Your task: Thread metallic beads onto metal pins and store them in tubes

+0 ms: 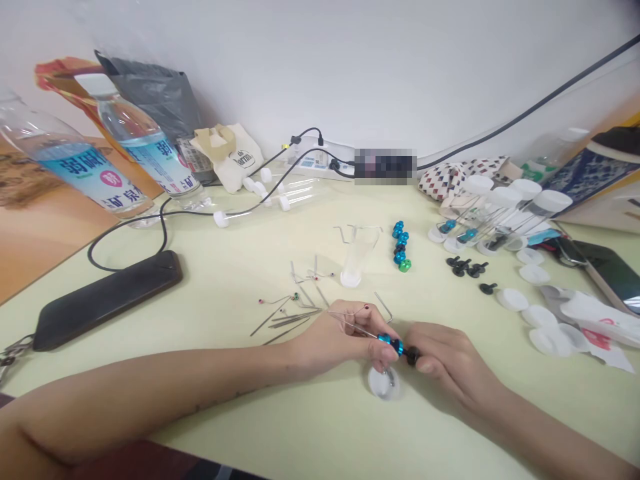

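Your left hand (345, 337) pinches a blue fitting (385, 339) on a thin rod (357, 325); your right hand (447, 360) grasps its black knob (413, 357). Over the tabletop's (280, 420) near half, the rod points far-left; below, bare surface surrounds a white cap (378, 391).

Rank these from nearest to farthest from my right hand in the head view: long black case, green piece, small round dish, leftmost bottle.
1. Small round dish: just left of the right hand.
2. Green piece: beyond the hand, slightly left.
3. Long black case: far left.
4. Leftmost bottle: far left, behind the case.
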`<action>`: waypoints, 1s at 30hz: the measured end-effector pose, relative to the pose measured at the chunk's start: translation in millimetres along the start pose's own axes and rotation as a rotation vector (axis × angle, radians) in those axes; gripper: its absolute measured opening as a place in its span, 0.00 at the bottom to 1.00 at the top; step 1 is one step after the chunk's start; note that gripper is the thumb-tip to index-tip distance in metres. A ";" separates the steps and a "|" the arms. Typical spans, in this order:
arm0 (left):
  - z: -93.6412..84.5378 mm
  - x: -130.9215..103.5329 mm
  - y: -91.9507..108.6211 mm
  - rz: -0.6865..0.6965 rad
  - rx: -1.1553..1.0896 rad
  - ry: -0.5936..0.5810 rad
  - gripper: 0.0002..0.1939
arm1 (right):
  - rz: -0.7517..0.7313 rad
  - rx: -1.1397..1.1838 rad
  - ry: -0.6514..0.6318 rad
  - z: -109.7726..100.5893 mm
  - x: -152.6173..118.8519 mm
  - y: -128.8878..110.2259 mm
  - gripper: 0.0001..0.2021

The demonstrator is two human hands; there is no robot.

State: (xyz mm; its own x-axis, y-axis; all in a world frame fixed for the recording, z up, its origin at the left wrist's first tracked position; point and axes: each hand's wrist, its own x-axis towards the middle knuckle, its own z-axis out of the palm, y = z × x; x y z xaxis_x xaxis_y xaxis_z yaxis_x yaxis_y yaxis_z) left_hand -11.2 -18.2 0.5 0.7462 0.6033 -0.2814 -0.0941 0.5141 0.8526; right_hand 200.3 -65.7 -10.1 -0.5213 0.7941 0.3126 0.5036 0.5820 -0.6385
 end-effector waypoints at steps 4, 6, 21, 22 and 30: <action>-0.4 0.6 -0.9 0.025 -0.022 0.006 0.10 | 0.049 0.006 0.062 -1.9 -0.2 -3.0 0.20; -0.2 1.0 -0.9 0.036 -0.027 0.011 0.10 | 0.048 -0.010 0.093 -1.8 0.1 -5.0 0.14; -1.2 1.0 -1.5 0.055 -0.021 0.004 0.09 | -0.106 -0.020 0.206 1.7 3.0 -6.5 0.05; -1.2 0.9 -1.2 0.050 -0.020 0.001 0.09 | -0.109 -0.022 0.200 1.6 2.8 -5.7 0.05; -0.7 0.7 -2.0 0.034 -0.005 0.010 0.10 | -0.084 -0.055 0.128 -0.1 2.0 -2.5 0.10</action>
State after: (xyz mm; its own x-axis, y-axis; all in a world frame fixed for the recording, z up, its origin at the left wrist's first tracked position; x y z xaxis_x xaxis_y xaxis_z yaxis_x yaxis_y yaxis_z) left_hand -11.0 -18.4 -1.8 0.7361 0.6263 -0.2568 -0.1223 0.4963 0.8595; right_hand 198.0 -65.5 -7.8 -0.4726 0.7563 0.4524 0.5006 0.6529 -0.5685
